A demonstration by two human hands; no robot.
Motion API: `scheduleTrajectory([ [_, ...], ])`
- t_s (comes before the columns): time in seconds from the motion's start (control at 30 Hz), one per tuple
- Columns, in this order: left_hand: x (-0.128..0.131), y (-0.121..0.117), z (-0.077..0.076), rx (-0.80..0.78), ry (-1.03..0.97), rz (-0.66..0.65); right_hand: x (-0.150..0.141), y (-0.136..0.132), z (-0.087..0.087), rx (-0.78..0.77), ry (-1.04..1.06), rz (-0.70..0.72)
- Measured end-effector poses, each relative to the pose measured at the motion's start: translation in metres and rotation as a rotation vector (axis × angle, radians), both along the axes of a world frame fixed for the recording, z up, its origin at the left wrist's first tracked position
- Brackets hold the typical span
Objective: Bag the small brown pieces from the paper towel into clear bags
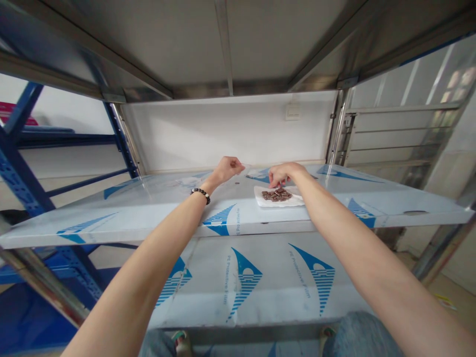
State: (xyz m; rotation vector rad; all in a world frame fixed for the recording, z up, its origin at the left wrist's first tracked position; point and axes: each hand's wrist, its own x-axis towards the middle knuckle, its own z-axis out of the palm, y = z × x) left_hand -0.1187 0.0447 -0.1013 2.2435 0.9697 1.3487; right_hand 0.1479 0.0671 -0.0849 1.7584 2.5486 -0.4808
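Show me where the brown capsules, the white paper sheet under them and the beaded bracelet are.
brown capsules (276, 195): head view, middle of the pile.
white paper sheet (297, 201): head view, bare right end.
beaded bracelet (200, 192): head view, beads on top of the band.

Glossy, smooth plastic film (156, 210), printed in blue, sheets the steel shelf (256, 227) and throws back a pale glare. On it lies a matt, softly crumpled white paper towel (293, 201), its surface faintly rough. The small brown capsules (275, 195) heaped there look smooth and slightly shiny, perhaps gelatine, though they are too small to be sure. The shelf overhead (197, 44) is dull brushed steel, while the rack uprights (22, 168) are blue painted metal with a satin finish. A bracelet (201, 194) of polished black beads shines faintly, and the wall (223, 134) behind is smooth matt white.
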Motion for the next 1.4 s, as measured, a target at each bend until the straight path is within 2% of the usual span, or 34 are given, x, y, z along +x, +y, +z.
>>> scheduleTrajectory([
  [0.2,0.001,-0.001,-0.001,-0.045,0.004,-0.017,-0.003,-0.009,0.001,-0.06,0.019,-0.01],
  [0.33,0.002,0.0,-0.003,-0.058,0.045,-0.045,-0.006,-0.014,0.005,-0.017,0.048,-0.005],
  [0.43,0.002,0.001,-0.003,-0.059,0.073,-0.054,-0.013,-0.015,0.008,0.153,0.252,0.093],
  [0.57,0.001,0.0,-0.003,-0.058,0.1,-0.074,-0.032,-0.015,0.009,0.562,0.64,0.295],
  [0.63,0.001,-0.001,-0.003,-0.041,0.103,-0.085,-0.041,-0.016,0.008,0.643,0.759,0.359],
  [0.9,0.004,-0.002,-0.002,-0.037,0.073,-0.063,-0.046,-0.011,0.0,0.555,0.876,0.446],
  [1.13,0.003,-0.008,0.0,-0.063,0.063,-0.087,-0.048,-0.014,-0.001,0.576,0.842,0.424],
  [1.4,0.003,-0.002,-0.002,-0.059,0.048,-0.122,-0.046,-0.017,0.0,0.467,0.857,0.412],
])
